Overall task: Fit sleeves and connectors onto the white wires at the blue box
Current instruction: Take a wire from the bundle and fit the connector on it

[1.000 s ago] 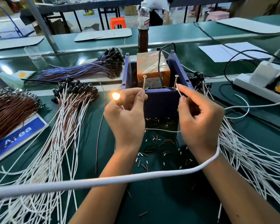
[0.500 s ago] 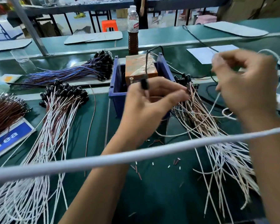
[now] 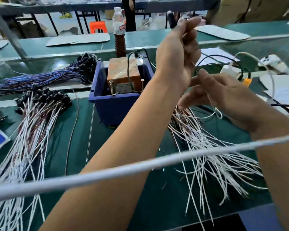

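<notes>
Green bench top [image 3: 77, 144] fills most of frame. Thick white cable [image 3: 140, 165], blurred, runs corner to corner from lower left to right edge, crossing in front of both forearms. Big fan of white wires [image 3: 26, 144] with black connector ends on left side; second pile of white wires [image 3: 207, 147] lower right, loose ends spread toward bottom edge. Bundle of blue wires [image 3: 45, 78] upper left, ending in black connectors beside the box. Blue box [image 3: 113, 106] centre frame, holding an orange-brown block [image 3: 122, 68] with two upright screws at its front. Bottle [image 3: 119, 30] with dark liquid stands behind box, upper centre. White power strip [image 3: 272, 63] at right edge, blurred.

Left hand [image 3: 177, 52] raised upper centre-right, above and right of the box, fingers curled, pinching a small black connector [image 3: 172, 20] at the fingertips. Right hand [image 3: 223, 95] lower, centre right, just beside the left wrist, over the right wire pile; fingers partly extended, a thin white wire [image 3: 213, 112] looping from under them. Motion blur, so cannot tell if it grips that wire.

Small cut sleeve bits [image 3: 163, 184] scattered on bench, lower centre.
</notes>
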{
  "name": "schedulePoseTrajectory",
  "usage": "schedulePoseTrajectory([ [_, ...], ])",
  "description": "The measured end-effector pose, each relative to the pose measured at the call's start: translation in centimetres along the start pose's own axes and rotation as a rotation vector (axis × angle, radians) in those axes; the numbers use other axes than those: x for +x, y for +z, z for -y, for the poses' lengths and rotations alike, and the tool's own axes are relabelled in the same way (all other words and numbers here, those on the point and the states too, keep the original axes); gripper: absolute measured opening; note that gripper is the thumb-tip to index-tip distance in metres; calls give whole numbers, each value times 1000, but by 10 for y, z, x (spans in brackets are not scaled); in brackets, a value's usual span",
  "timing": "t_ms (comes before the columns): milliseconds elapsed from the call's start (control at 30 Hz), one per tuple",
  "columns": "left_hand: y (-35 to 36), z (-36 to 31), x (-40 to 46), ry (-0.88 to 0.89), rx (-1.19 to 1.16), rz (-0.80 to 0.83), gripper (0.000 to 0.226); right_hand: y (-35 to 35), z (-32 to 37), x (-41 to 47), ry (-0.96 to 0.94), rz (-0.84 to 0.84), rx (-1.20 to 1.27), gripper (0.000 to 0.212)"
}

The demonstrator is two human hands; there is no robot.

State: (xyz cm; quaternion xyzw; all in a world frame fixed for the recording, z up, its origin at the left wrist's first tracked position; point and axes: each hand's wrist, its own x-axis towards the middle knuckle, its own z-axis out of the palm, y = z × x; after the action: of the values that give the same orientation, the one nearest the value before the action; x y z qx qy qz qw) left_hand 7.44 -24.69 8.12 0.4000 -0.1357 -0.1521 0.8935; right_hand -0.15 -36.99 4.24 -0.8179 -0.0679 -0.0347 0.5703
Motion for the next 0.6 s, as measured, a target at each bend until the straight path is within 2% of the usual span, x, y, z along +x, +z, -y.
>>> schedulePoseTrajectory([
  [67, 2, 0, 8, 16, -7, -64, 37, -9, -1, -4, -32, -37, 103, 46],
  [100, 2, 1, 11, 8, 6, -98, 38, -19, 0, -7, -56, -66, 45, 44],
  [233, 2, 15, 17, -68, 94, -177, 42, -74, 23, -20, -72, -161, -532, 58],
  [267, 0, 20, 18, -78, 138, -182, 42, -86, 31, -24, -62, -180, -604, 59],
  [333, -1, 30, 24, -92, 332, -212, 42, -94, 43, -32, -69, -159, -655, 54],
  [433, -6, 51, 31, -37, 828, -214, 43, -69, 40, -35, -67, -135, -748, 30],
  [500, -15, 64, 34, -45, 1024, -244, 40, -44, 21, -30, 98, 8, -856, 13],
  [600, -29, 71, 40, -85, 1008, -370, 33, -18, -5, -21, 364, 167, -897, 21],
])
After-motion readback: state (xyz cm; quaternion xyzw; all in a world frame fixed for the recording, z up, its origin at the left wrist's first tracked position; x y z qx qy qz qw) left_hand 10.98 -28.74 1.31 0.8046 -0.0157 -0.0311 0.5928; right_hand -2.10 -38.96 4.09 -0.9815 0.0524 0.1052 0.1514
